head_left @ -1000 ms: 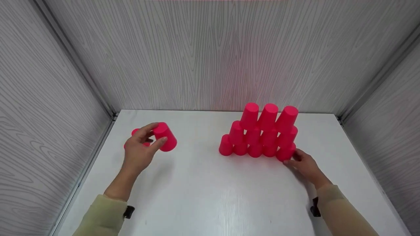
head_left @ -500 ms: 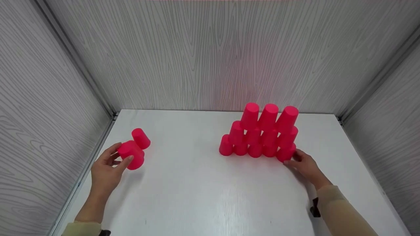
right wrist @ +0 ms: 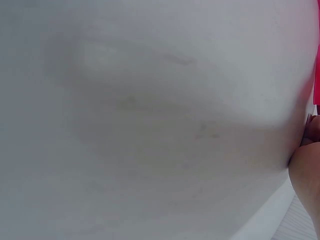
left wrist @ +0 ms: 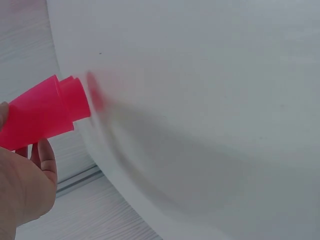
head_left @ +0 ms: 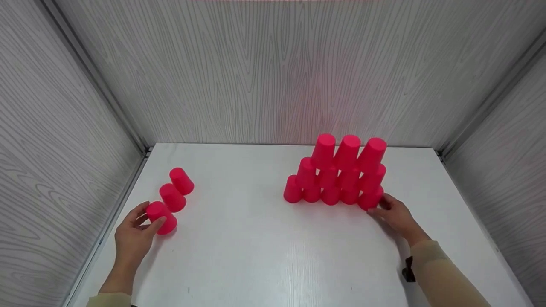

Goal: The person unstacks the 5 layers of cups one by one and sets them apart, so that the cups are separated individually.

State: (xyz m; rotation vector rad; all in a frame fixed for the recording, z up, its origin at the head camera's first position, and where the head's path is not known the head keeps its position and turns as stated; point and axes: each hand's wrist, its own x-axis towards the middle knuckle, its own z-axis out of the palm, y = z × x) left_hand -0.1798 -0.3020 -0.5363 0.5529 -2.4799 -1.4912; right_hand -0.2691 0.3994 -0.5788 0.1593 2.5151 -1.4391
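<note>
- Pink cup (head_left: 164,213): it is in the left hand (head_left: 132,234), base up and mouth down, at the near end of a short line of cups. I cannot tell whether its rim touches the table (head_left: 256,256).
- The left grip is a light one: thumb on the near side, fingers round the far side, parted only as wide as the cup between them.
- It looks like thin, smooth plastic: probably very light, fairly stiff but apt to give under a hard squeeze, perhaps a little slippery, and unlikely to break if dropped.
- The tapered side wall seems the best place to take hold, thumb and fingers opposite each other; pressing near the rim could bend it.
- Just beyond it stand a middle cup (head_left: 172,198) and a far cup (head_left: 182,181), both mouth down, forming a slanting line with it.
- Well apart, the right hand (head_left: 399,219) lightly holds the corner cup (head_left: 370,199) at the stack's lower right, thumb in front and fingers behind, spread about as wide as its side. The right wrist view barely catches this hold.
- The stack has a bottom row (head_left: 330,195) of five, counting the corner cup, a second row (head_left: 327,177) of four and a top row (head_left: 347,152) of three. Being so light, it would probably topple at a knock.
- As containers, all the cups are inverted; their insides are hidden, so I cannot tell whether anything is under them.
</note>
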